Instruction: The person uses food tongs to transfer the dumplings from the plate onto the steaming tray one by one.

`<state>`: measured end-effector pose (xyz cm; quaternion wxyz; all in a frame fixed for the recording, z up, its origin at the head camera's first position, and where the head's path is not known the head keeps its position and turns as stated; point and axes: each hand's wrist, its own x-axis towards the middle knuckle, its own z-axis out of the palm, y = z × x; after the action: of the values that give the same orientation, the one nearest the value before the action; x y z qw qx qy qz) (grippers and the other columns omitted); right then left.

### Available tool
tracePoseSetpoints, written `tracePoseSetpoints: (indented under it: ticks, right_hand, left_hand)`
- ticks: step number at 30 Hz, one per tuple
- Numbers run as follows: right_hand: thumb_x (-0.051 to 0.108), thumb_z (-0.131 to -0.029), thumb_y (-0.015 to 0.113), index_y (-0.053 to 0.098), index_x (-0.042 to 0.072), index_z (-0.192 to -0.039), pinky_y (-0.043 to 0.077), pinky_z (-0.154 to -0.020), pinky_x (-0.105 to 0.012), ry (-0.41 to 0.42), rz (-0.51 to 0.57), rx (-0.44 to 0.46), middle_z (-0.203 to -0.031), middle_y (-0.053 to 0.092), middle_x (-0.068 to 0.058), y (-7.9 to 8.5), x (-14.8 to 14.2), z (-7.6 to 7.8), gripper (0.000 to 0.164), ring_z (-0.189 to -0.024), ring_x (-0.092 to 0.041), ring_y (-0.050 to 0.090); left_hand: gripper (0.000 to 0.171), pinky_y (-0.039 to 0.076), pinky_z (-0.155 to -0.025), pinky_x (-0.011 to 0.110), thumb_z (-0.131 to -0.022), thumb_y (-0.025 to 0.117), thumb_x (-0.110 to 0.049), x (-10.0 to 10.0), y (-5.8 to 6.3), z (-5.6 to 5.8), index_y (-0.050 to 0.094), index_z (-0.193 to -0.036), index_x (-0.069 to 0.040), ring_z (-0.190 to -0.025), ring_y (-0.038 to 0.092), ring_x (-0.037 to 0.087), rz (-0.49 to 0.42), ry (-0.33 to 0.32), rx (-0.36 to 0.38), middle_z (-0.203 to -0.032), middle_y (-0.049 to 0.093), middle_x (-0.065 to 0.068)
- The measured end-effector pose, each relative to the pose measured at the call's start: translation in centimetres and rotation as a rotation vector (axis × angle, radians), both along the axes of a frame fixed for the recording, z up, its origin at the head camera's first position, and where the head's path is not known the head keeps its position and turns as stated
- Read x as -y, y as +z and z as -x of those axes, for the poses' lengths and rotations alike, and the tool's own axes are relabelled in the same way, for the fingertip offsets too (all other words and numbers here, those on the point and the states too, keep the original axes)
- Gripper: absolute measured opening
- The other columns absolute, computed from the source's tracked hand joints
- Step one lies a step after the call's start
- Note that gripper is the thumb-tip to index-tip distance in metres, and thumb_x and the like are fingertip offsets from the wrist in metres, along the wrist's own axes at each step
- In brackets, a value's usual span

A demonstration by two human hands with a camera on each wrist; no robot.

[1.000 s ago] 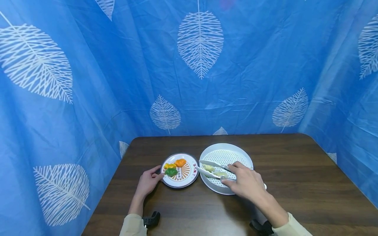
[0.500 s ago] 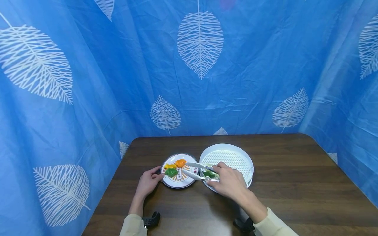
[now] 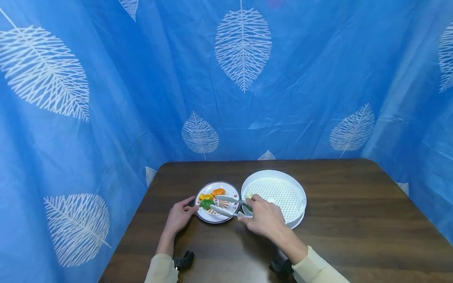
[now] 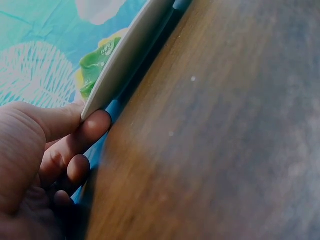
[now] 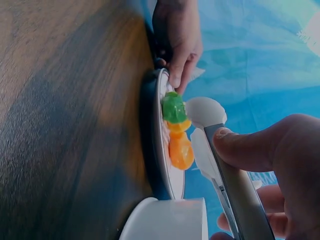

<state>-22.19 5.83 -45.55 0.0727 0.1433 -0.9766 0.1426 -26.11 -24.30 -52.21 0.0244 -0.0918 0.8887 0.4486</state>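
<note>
Over the plate edge (image 3: pixel 232 191), the right hand (image 3: pixel 264 217) holds spread tongs (image 3: pixel 223 212).

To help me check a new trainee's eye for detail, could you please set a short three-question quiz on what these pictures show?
1. What tool does the right hand hold?
2. True or false: the left hand grips the rim of the white strainer.
3. Which coloured piece on the plate lies nearest to the left hand?
a) orange
b) green
c) yellow

Key:
1. A pair of tongs, with its arms apart.
2. False: it pinches the edge of the plate, thumb above and a finger below.
3. b, the green piece.
</note>
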Motion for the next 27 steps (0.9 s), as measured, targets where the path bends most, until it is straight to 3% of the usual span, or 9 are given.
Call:
tracePoseSetpoints:
  ticks: [5, 17, 21, 27]
  right_hand:
    - [0.059, -0.069, 0.072, 0.066, 0.024, -0.113, 0.037, -0.052, -0.032, 0.011, -0.006, -0.009, -0.093, 0.056, 0.006, -0.3, 0.3, 0.4, 0.057, -0.063, -0.014, 0.047]
    - [0.061, -0.069, 0.071, 0.067, 0.023, -0.114, 0.044, -0.057, -0.038, 0.009, -0.025, -0.006, -0.1, 0.059, 0.004, -0.4, 1.7, 0.6, 0.059, -0.074, -0.018, 0.058]
    - [0.061, -0.069, 0.071, 0.067, 0.022, -0.116, 0.043, -0.056, -0.037, -0.006, -0.044, 0.027, -0.098, 0.058, 0.004, -0.5, 2.1, 0.7, 0.061, -0.071, -0.017, 0.054]
    - [0.06, -0.069, 0.071, 0.068, 0.022, -0.115, 0.04, -0.052, -0.035, 0.007, -0.063, 0.008, -0.091, 0.057, 0.002, -0.6, 2.6, 0.9, 0.059, -0.065, -0.016, 0.051]
  left_hand:
    - [0.051, 0.037, -0.054, 0.027, -0.086, 0.066, -0.04, -0.2, 0.0, 0.3, 0.054, -0.133, -0.028, -0.056, 0.048, 0.019, -0.005, 0.007, 0.015, -0.06, 0.051, 0.001]
    - [0.05, 0.038, -0.055, 0.028, -0.086, 0.066, -0.038, -0.1, 0.1, 0.2, 0.054, -0.134, -0.027, -0.057, 0.049, 0.02, 0.001, 0.003, 0.016, -0.06, 0.049, 0.001]
    - [0.05, 0.038, -0.055, 0.028, -0.086, 0.066, -0.039, -0.1, 0.1, 0.1, 0.054, -0.134, -0.027, -0.057, 0.049, 0.02, -0.003, 0.001, 0.016, -0.06, 0.048, 0.0]
    - [0.049, 0.037, -0.055, 0.028, -0.087, 0.066, -0.037, -0.1, 0.0, 0.1, 0.054, -0.133, -0.027, -0.056, 0.048, 0.02, -0.005, 0.001, 0.011, -0.059, 0.048, 0.0]
